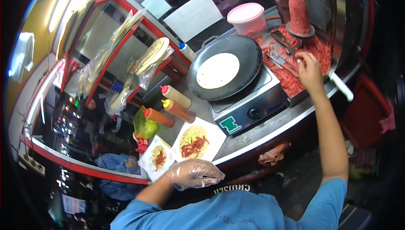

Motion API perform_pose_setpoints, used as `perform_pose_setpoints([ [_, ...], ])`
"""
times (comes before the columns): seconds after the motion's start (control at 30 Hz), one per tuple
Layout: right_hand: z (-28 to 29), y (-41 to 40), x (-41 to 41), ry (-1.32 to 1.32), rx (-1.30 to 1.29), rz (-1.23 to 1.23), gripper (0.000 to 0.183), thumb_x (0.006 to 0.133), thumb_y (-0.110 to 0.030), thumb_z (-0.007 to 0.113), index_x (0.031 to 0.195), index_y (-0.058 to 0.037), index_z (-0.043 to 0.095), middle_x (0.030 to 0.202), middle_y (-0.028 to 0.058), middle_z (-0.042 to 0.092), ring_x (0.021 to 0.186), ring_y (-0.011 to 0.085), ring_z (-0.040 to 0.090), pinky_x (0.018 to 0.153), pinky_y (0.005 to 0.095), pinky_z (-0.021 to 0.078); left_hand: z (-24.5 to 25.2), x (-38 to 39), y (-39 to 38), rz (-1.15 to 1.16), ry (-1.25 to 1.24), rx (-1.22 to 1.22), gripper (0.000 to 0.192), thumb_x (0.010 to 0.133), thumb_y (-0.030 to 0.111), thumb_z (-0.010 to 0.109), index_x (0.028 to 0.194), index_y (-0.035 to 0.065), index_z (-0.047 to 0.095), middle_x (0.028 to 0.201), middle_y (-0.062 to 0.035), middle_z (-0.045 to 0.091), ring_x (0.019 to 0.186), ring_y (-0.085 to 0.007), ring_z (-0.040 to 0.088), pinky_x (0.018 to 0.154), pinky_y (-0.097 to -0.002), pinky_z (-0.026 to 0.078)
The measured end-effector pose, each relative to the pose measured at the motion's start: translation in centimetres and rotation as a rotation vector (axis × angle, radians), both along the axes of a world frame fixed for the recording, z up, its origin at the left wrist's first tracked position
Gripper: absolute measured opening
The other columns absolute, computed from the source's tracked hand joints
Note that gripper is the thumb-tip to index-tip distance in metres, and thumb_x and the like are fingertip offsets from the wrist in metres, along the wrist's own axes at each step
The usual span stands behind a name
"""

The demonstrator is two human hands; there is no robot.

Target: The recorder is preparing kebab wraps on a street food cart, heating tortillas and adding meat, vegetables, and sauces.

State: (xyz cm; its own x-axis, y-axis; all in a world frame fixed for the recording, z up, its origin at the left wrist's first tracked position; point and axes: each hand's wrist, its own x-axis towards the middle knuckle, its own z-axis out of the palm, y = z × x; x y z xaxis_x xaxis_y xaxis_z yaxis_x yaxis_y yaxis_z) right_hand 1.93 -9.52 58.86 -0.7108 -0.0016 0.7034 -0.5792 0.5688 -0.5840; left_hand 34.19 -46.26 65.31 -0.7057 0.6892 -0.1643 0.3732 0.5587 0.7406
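My left hand [196,173], in a clear plastic glove, hovers palm down with nothing visible in it, just below two flatbreads on white paper. The larger flatbread [193,143] and the smaller one [158,157] bear shredded reddish meat and green shreds. My bare right hand [308,68] reaches over shredded meat [292,86] in a metal tray, its fingertips at metal tongs [281,63] and a dark-bladed tool [283,41]; whether they grip either cannot be told. A plain flatbread [218,70] lies on a black round griddle [245,86] over a gas stove [250,113].
A vertical meat spit [299,14] stands behind the tray. A white-handled knife [341,86] juts over the counter edge. Squeeze bottles [178,110] and a green bag of shredded vegetable [146,125] stand left of the stove. A lidded tub [246,19] stands behind the griddle.
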Motion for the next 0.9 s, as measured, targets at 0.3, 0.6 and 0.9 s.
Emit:
perform_pose_setpoints([
  [0.3, 0.1, 1.6, -6.8, -0.238, 0.727, 0.069, 0.034, 0.088, -0.023, 0.072, 0.110, 0.0005, 0.064, 0.112, 0.0214, 0.065, 0.111, 0.0414, 0.062, 0.093, 0.0533, 0.0520, -4.3, 0.9, 4.5, 0.368, -0.070, -0.075, 0.025, 0.099, 0.022, 0.067, 0.118, 0.0065, 0.073, 0.119, -0.0124, 0.073, 0.107, -0.0312, 0.070, 0.094, -0.0412, 0.056],
  [0.6, 0.8, -2.6, -9.0, -0.260, 0.981, 0.093, 0.043, 0.085, -0.025, 0.070, 0.120, 0.0003, 0.066, 0.104, 0.0191, 0.074, 0.103, 0.0392, 0.068, 0.086, 0.0522, 0.0550, -4.0, -3.9, 8.8, 0.384, 0.067, -0.065, 0.022, 0.097, 0.020, 0.070, 0.113, 0.0051, 0.074, 0.112, -0.0126, 0.075, 0.102, -0.0307, 0.072, 0.089, -0.0404, 0.058],
  [0.9, -2.9, -4.0, -16.0, -0.426, 0.697, 0.194, 0.037, 0.100, -0.027, 0.057, 0.121, 0.0022, 0.064, 0.109, 0.0324, 0.068, 0.100, 0.0486, 0.068, 0.086, 0.0559, 0.0544, -6.9, 1.8, 7.4, 0.677, -0.021, -0.150, 0.026, 0.099, 0.022, 0.069, 0.117, 0.0048, 0.073, 0.115, -0.0143, 0.074, 0.105, -0.0318, 0.072, 0.091, -0.0415, 0.057],
])
